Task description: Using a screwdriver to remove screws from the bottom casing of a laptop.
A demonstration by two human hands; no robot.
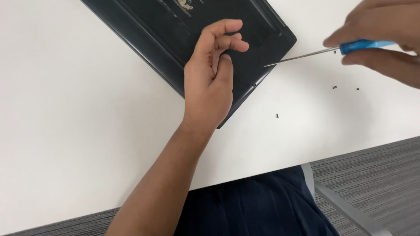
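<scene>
One screwdriver in right grip, above table

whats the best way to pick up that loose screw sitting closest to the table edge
Pinch the screw from straight above with fingertips. It is tiny and lies alone on the bare white table, clear of the laptop, so nothing blocks a top approach, and it looks too low to catch from the side. The left hand is empty and nearest; the right hand holds the screwdriver.
</scene>
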